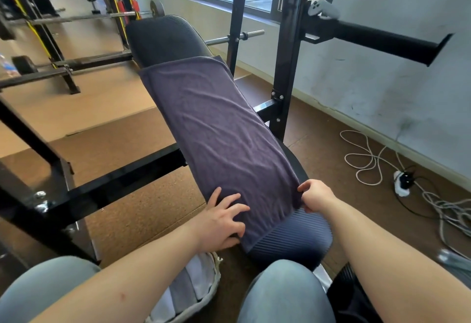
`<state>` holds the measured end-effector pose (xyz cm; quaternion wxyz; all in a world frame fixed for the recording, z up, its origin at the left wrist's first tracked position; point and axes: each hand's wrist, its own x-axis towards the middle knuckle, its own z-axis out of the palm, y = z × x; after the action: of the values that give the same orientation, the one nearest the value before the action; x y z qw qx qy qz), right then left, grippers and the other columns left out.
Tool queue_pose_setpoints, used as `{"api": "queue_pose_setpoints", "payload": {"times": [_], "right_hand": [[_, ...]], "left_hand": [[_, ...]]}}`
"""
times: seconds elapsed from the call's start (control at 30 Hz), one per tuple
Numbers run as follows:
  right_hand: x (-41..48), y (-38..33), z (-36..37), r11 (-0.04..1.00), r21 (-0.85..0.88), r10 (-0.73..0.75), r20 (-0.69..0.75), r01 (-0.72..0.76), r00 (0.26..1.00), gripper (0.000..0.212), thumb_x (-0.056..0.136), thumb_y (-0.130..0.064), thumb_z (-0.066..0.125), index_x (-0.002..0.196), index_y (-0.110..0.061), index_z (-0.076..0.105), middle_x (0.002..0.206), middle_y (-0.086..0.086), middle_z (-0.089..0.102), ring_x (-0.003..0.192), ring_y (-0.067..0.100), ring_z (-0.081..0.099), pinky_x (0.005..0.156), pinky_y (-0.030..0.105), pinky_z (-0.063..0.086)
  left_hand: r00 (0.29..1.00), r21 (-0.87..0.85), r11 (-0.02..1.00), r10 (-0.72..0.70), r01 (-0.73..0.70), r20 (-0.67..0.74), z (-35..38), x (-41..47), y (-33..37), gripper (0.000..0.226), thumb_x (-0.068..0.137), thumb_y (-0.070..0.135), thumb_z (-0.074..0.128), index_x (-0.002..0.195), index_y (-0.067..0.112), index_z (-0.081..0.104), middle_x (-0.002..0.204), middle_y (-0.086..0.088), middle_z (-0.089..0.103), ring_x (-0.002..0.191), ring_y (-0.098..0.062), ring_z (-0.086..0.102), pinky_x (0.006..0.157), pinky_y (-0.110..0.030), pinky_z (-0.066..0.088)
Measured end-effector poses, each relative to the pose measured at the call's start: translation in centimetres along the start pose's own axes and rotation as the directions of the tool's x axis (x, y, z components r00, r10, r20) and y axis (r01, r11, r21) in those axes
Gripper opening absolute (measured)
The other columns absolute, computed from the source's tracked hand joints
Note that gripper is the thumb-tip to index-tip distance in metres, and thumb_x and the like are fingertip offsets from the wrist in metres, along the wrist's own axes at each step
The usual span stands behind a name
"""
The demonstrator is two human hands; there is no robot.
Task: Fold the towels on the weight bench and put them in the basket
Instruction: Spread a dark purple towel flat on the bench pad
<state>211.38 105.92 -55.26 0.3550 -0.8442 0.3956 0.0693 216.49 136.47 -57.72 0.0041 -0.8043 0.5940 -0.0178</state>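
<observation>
Down the middle of the frame, the purple towel (219, 129) lies flat along the padded worktop (293, 241), its long axis running from the hands at lower centre up toward the rack at upper centre. The near short hem is the edge both hands meet. The right hand (317, 195) pinches the near right corner with curled fingers. The left hand (224, 220) rests splayed on the near left corner, thumb low by the hem; whether the thumb is tucked underneath is hard to tell. The far hem looks well out of reach, so a lengthwise fold would probably carry the near end away. The basket (216, 279) sits at bottom centre between the knees, mostly covered by the left forearm, with pale cloth inside.
</observation>
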Motion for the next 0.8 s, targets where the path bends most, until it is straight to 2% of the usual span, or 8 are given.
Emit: {"api": "queue_pose_setpoints", "payload": {"times": [0.07, 0.13, 0.2, 0.3, 0.43, 0.57, 0.7, 0.8], "right_hand": [[0.4, -0.2, -0.4, 0.985, 0.162, 0.06, -0.016, -0.057, 0.998, 0.03, 0.086, 0.011, 0.053, 0.087, -0.014, 0.07, 0.098, 0.017, 0.072, 0.084, 0.031, 0.073, 0.061, 0.036, 0.062], [0.9, -0.5, -1.2, 0.951, 0.296, 0.103, -0.028, -0.09, 0.994, 0.026, 0.086, 0.013, 0.056, 0.088, -0.008, 0.072, 0.092, 0.019, 0.074, 0.076, 0.031, 0.075, 0.068, 0.042, 0.065], [1.4, -1.2, -2.3, 0.923, 0.372, 0.126, -0.044, -0.101, 0.991, 0.023, 0.088, 0.012, 0.06, 0.089, -0.008, 0.073, 0.093, 0.018, 0.073, 0.076, 0.032, 0.076, 0.075, 0.047, 0.065], [1.6, -2.9, -3.7, 0.838, 0.542, 0.106, -0.043, -0.065, 0.993, 0.022, 0.092, 0.011, 0.059, 0.09, -0.006, 0.072, 0.1, 0.021, 0.071, 0.083, 0.034, 0.074, 0.068, 0.043, 0.066], [1.2, -6.5, -5.6, 0.662, 0.75, 0.013, 0.007, -0.014, 1.0, 0.028, 0.101, 0.008, 0.042, 0.097, -0.002, 0.068, 0.104, 0.023, 0.067, 0.086, 0.031, 0.072, 0.051, 0.03, 0.06], [0.7, -10.8, -7.2, 0.487, 0.873, -0.127, 0.062, 0.008, 0.99, 0.037, 0.093, 0.018, 0.031, 0.099, 0.005, 0.065, 0.11, 0.027, 0.063, 0.096, 0.037, 0.069, 0.066, 0.036, 0.065], [0.7, -15.6, -7.7, 0.508, 0.849, -0.244, -0.018, 0.143, 0.97, 0.029, 0.09, 0.023, 0.046, 0.101, 0.008, 0.067, 0.106, 0.025, 0.066, 0.092, 0.032, 0.074, 0.073, 0.032, 0.065], [1.7, -17.8, -6.6, 0.664, 0.712, -0.306, -0.018, 0.227, 0.952, 0.024, 0.088, 0.017, 0.057, 0.11, 0.012, 0.066, 0.107, 0.031, 0.067, 0.092, 0.027, 0.073, 0.075, 0.03, 0.063]], "left_hand": [[0.992, -0.191, 0.978, -0.095, 0.079, -0.08, -0.1, 0.3, 0.1, 0.015, 0.093, 0.045, 0.052, 0.096, 0.034, 0.062, 0.143, 0.005, 0.054, 0.148, -0.022, 0.036, 0.12, -0.066, 0.013], [0.954, -0.409, 0.898, -0.25, 0.164, -0.166, -1.1, 0.9, 0.2, 0.01, 0.091, 0.041, 0.055, 0.094, 0.032, 0.059, 0.121, 0.013, 0.062, 0.125, -0.007, 0.054, 0.119, -0.055, 0.026], [0.88, -0.59, 0.771, -0.43, 0.24, -0.203, -2.7, 1.5, -0.1, 0.004, 0.09, 0.033, 0.06, 0.091, 0.03, 0.059, 0.094, 0.015, 0.066, 0.092, -0.001, 0.062, 0.096, -0.038, 0.048], [0.739, -0.77, 0.531, -0.664, 0.354, -0.118, -4.6, 2.1, -1.2, 0.012, 0.09, 0.021, 0.066, 0.09, 0.031, 0.059, 0.076, 0.013, 0.066, 0.07, 0.0, 0.061, 0.064, -0.018, 0.045], [0.567, -0.878, 0.319, -0.821, 0.356, -0.069, -6.3, 2.5, -3.5, 0.019, 0.096, 0.014, 0.059, 0.093, 0.03, 0.069, 0.086, 0.012, 0.072, 0.084, -0.005, 0.066, 0.074, -0.026, 0.054], [0.448, -0.922, 0.182, -0.894, 0.342, -0.011, -7.7, 2.0, -6.1, 0.025, 0.103, 0.022, 0.05, 0.089, 0.028, 0.071, 0.09, 0.01, 0.071, 0.091, -0.012, 0.065, 0.082, -0.037, 0.058], [0.373, -0.969, 0.05, -0.927, 0.24, 0.045, -9.1, 1.6, -9.5, 0.029, 0.093, 0.032, 0.037, 0.085, 0.024, 0.063, 0.094, -0.002, 0.069, 0.099, -0.025, 0.064, 0.093, -0.05, 0.053], [0.366, -0.977, -0.038, -0.923, 0.21, 0.115, -9.7, 1.6, -11.8, 0.029, 0.09, 0.036, 0.038, 0.095, 0.023, 0.064, 0.106, -0.004, 0.069, 0.106, -0.026, 0.063, 0.101, -0.054, 0.051]]}}
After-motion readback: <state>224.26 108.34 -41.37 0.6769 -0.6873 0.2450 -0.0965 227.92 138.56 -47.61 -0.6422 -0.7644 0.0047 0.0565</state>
